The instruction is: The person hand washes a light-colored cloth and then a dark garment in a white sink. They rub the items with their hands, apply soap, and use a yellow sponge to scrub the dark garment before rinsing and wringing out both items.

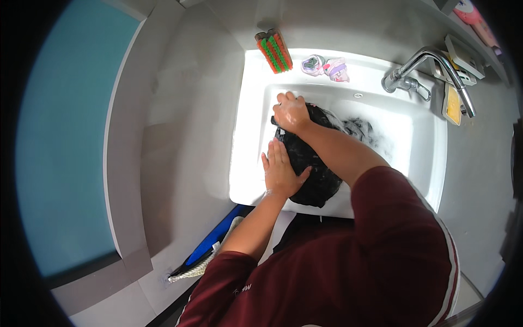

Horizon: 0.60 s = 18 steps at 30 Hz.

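A wet black garment (314,175) lies over the left part of a white sink (439,163) and onto its near rim. My left hand (282,169) presses flat on it, fingers pointing away from me and thumb spread. Beyond it, my right hand (291,112) is curled over the garment's far left end, with suds on its back. More dark cloth lies in foamy water on the basin's right side. What is under my right palm is hidden.
A brush with orange and green bristles (274,53) and small bundled cloths (325,68) rest along the sink's back. A chrome faucet (408,77) arches at the back right, beside a dish with yellow soap (452,104). Walls stand left and behind.
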Tool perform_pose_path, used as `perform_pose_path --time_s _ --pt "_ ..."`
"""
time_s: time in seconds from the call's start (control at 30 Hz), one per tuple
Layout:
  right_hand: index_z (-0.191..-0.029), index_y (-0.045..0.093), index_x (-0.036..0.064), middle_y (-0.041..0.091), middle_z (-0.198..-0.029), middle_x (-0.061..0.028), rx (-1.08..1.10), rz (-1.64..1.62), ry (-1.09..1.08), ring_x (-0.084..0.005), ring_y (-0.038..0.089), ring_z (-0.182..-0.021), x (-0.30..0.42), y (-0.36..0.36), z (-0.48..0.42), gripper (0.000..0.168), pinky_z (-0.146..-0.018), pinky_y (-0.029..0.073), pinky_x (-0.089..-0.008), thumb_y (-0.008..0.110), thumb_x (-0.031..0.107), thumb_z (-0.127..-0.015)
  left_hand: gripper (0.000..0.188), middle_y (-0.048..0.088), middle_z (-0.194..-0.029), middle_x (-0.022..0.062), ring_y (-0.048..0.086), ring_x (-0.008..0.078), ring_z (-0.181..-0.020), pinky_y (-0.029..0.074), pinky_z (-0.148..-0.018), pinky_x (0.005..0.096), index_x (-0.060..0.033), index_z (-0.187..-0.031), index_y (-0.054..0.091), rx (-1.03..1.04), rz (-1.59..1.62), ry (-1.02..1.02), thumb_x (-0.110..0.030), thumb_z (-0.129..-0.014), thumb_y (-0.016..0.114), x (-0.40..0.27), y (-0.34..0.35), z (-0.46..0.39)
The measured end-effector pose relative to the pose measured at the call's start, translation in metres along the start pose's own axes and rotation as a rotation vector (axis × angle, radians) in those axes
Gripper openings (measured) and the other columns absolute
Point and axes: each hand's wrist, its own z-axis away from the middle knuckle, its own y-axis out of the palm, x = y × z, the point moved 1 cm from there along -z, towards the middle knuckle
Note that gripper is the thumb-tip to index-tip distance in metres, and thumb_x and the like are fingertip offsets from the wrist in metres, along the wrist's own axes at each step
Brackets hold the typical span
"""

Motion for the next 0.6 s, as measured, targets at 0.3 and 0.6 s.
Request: perform_pose_path --time_s 0.3,0.6 --pt "-0.074 0.07 0.016 0.064 -0.089 -0.0028 -0.007 -0.026 0.001 -0.0225 0.057 -0.092 0.004 -0.002 0.006 0.012 -0.071 0.045 -0.0406 0.061 0.024 -0.074 0.101 0.014 -0.157 0.0165 0.006 0.0339 -0.146 0.002 -0.117 0.0501 -0.0081 -0.152 0.015 0.068 -0.004 -0.049 -0.06 -0.079 0.062 0.002 0.004 0.007" --pt "-0.083 0.065 0.013 0.058 -0.096 -0.0044 -0.062 -0.075 -0.175 -0.0229 0.052 -0.099 -0.016 0.005 0.003 0.018 -0.083 0.037 -0.0453 0.06 0.031 -0.083 0.107 0.012 -0.155 0.0233 0.006 0.0336 -0.146 0.004 -0.117 0.048 0.0068 -0.147 0.014 0.085 -0.062 -0.071 -0.057 -0.077 0.064 -0.007 -0.001 0.002"
